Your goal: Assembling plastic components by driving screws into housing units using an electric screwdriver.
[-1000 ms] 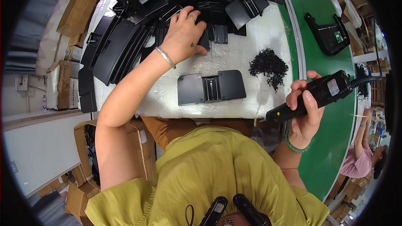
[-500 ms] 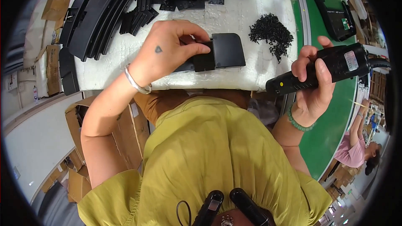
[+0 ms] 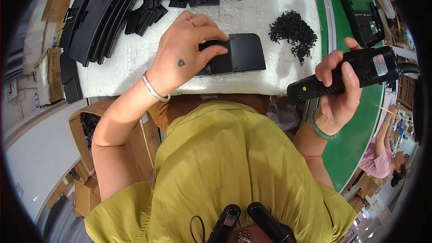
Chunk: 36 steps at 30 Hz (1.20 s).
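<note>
On the white padded work surface [image 3: 279, 74] lies a long flat black panel [image 3: 247, 53] with rounded corners. A smaller black plate [image 3: 221, 62] sits across its middle, lined up with the panel. My left hand [image 3: 189, 47] reaches over the panel's left part, thumb and index finger closed on the plate's far end; the fingertips' contact is partly hidden. In my right hand [image 3: 339, 85] is a black corded electric screwdriver [image 3: 366, 69], held tilted off the surface at the right, its narrow end toward the panel. Beyond the panel's right end lies a pile of small black screws [image 3: 293, 33].
Long curved black panels [image 3: 96, 24] are stacked at the far left, with several small black plates [image 3: 150, 15] beside them. A green conveyor belt [image 3: 342, 153] runs along the right, carrying a black frame part [image 3: 360, 22]. Another person [image 3: 378, 159] sits beyond it.
The small plate has settled flush against the panel. My left hand has shifted slightly right and away from me, still at the plate. The screwdriver has barely moved.
</note>
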Available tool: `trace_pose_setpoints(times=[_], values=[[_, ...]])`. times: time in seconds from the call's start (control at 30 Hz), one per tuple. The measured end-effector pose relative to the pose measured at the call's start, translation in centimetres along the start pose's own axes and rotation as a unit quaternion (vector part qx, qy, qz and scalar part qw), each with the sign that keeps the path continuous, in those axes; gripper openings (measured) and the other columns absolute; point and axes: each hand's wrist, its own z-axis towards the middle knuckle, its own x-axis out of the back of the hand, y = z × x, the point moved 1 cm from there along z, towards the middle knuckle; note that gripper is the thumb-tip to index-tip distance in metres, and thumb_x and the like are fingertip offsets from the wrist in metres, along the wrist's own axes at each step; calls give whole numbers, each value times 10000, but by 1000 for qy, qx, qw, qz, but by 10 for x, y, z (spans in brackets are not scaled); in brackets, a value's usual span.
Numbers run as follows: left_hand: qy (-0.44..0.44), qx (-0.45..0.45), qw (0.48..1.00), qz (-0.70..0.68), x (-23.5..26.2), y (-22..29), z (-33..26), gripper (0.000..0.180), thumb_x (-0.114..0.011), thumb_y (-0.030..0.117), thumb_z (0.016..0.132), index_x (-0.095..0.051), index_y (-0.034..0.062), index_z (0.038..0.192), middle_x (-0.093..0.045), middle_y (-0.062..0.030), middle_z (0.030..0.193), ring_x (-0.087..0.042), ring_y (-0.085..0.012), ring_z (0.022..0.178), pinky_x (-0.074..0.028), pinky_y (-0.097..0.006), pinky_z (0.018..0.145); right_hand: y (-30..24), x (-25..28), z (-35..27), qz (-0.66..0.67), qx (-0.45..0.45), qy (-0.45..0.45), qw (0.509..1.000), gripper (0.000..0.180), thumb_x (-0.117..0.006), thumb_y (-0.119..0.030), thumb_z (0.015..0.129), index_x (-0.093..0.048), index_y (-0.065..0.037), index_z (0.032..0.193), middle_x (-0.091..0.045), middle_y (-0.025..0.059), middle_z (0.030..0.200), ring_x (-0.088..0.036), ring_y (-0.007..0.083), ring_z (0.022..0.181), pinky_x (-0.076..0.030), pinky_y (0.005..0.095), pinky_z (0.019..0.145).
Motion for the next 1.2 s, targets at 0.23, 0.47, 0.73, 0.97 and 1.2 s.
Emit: trace_pose_setpoints(times=[0.23, 0.47, 0.73, 0.97, 1.2], values=[[-29, 40, 998, -45, -4, -6, -6, 272, -714, 134, 681, -636, 71, 934, -592, -79, 896, -515, -261, 853, -434, -329, 737, 4, -5, 24, 139, 119, -81, 980, 393, -519, -90, 775, -404, 14, 1137, -384, 34, 596, -362, 117, 483, -351, 287, 518], [-9, 38, 997, -71, 0, -3, -4, 329, -711, 174, 703, -612, 50, 991, -591, -111, 882, -554, -305, 795, -448, -344, 718, 16, -14, 66, 62, 200, -37, 977, 273, -511, -67, 787, -467, -21, 1052, -386, 29, 641, -387, 138, 560, -350, 297, 587], [-136, 130, 978, -90, 4, -7, 1, 420, -745, 248, 667, -603, 56, 1013, -585, -102, 903, -531, -297, 828, -437, -342, 735, 27, -23, 70, 34, 173, -2, 984, 277, -517, -32, 759, -456, -8, 1029, -412, 43, 627, -415, 150, 535, -394, 314, 578], [-35, -20, 999, -4, -5, -1, 34, 394, -763, 214, 644, -628, 58, 980, -601, -77, 883, -527, -254, 877, -422, -318, 786, 24, -25, 68, 37, 179, -13, 983, 284, -512, -35, 763, -462, -16, 1042, -406, 33, 624, -404, 141, 532, -377, 308, 573], [-18, -113, 991, -70, -42, 11, 64, 106, -688, 99, 706, -675, 53, 801, -621, -72, 749, -537, -258, 732, -443, -328, 681, -6, -30, 52, 121, 217, -81, 965, 367, -486, -57, 765, -420, -16, 1124, -404, 47, 605, -410, 154, 498, -389, 324, 550]])
